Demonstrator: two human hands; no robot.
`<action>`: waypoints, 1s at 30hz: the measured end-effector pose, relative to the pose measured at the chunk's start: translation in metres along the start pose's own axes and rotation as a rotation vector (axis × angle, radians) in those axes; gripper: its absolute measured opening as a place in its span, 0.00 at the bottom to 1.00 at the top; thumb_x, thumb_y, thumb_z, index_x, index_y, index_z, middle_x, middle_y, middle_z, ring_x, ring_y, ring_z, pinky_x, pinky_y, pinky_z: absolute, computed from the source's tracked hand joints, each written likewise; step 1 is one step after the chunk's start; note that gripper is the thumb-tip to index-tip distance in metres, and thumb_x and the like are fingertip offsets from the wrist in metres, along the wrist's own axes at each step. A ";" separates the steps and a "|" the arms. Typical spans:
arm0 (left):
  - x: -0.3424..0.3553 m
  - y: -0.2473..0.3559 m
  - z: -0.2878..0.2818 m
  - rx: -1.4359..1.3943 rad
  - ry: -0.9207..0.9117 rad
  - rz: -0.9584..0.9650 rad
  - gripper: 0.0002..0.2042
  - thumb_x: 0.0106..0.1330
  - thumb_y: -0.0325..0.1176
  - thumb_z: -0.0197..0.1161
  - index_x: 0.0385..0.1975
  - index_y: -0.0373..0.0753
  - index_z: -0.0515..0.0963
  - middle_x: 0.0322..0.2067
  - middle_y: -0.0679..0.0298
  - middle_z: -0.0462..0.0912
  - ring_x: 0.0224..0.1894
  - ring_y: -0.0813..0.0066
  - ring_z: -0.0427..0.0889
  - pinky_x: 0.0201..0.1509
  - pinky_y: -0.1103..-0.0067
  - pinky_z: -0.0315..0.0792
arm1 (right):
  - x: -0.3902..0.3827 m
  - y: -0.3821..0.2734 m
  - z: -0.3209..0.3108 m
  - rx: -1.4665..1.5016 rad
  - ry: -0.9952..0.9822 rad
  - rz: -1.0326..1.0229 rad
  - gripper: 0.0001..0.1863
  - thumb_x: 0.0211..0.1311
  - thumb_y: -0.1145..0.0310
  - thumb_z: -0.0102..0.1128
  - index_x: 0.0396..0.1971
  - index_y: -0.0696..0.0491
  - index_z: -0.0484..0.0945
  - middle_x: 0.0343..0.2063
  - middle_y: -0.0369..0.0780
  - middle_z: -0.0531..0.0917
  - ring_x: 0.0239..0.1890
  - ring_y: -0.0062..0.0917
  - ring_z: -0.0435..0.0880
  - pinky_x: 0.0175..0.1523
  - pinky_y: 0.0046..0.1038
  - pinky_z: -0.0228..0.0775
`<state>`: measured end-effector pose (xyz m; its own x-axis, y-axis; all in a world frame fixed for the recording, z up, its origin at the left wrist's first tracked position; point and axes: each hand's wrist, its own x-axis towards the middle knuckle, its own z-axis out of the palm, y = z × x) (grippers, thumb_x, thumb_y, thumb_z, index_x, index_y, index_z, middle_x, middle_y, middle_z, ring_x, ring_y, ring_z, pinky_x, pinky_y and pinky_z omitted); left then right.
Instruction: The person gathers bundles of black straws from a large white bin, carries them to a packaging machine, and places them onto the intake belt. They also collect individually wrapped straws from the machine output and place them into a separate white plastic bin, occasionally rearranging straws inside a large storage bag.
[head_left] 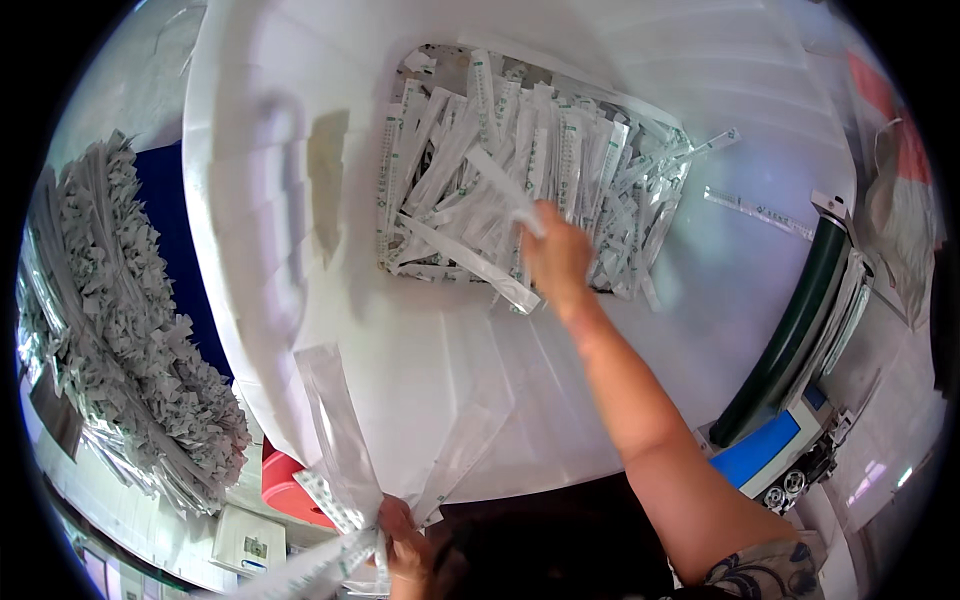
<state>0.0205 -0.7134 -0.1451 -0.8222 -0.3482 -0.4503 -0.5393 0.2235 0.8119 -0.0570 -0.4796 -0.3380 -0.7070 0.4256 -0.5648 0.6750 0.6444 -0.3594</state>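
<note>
A large white plastic bin point(420, 400) opens in front of me. On its bottom lies a loose pile of long, narrow clear-and-white packets point(530, 140) with green print. My right hand point(558, 255) reaches down over the pile, its fingers closed on the end of one narrow white packet point(497, 182). Near the bin's front edge, my left hand point(402, 535) grips a bunch of long clear plastic sleeves point(340, 425) that fan out in several directions. What the sleeves contain, if anything, cannot be made out.
Left of the bin, a thick stack of similar packets point(130, 330) stands against a blue panel point(175, 240). A red container point(285, 485) sits by the front left. To the right are a dark green roller point(785, 335) and a blue-and-white machine point(758, 450).
</note>
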 end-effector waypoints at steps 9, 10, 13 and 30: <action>0.018 -0.042 0.003 0.856 0.043 0.870 0.09 0.45 0.30 0.60 0.25 0.35 0.69 0.19 0.58 0.73 0.15 0.66 0.71 0.17 0.79 0.65 | 0.031 -0.031 0.104 -0.629 -0.378 -0.306 0.11 0.40 0.68 0.56 0.29 0.52 0.76 0.32 0.40 0.73 0.38 0.34 0.72 0.38 0.32 0.66; 0.019 -0.039 0.001 0.910 0.049 0.924 0.10 0.46 0.29 0.59 0.26 0.34 0.69 0.19 0.59 0.73 0.14 0.67 0.70 0.16 0.81 0.64 | 0.026 -0.037 0.099 -0.517 -0.390 -0.317 0.10 0.40 0.69 0.56 0.27 0.53 0.76 0.32 0.41 0.73 0.38 0.34 0.72 0.38 0.31 0.66; 0.028 -0.039 0.003 0.610 -0.060 0.873 0.12 0.46 0.29 0.59 0.28 0.34 0.66 0.16 0.62 0.71 0.11 0.71 0.67 0.11 0.82 0.60 | -0.010 -0.053 0.085 -0.059 -0.458 -0.273 0.10 0.41 0.70 0.54 0.28 0.55 0.75 0.33 0.44 0.73 0.36 0.35 0.73 0.36 0.30 0.66; 0.019 -0.031 -0.019 0.787 -0.435 0.494 0.11 0.45 0.31 0.61 0.23 0.32 0.69 0.15 0.56 0.72 0.12 0.66 0.70 0.13 0.78 0.64 | 0.096 -0.080 0.175 0.588 -0.373 0.080 0.18 0.41 0.65 0.58 0.30 0.64 0.70 0.32 0.51 0.74 0.35 0.42 0.73 0.41 0.33 0.64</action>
<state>0.0255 -0.7444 -0.1713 -0.8951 0.2703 -0.3546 0.0397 0.8405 0.5403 -0.1416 -0.6017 -0.4933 -0.6022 0.1433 -0.7854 0.7982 0.1248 -0.5893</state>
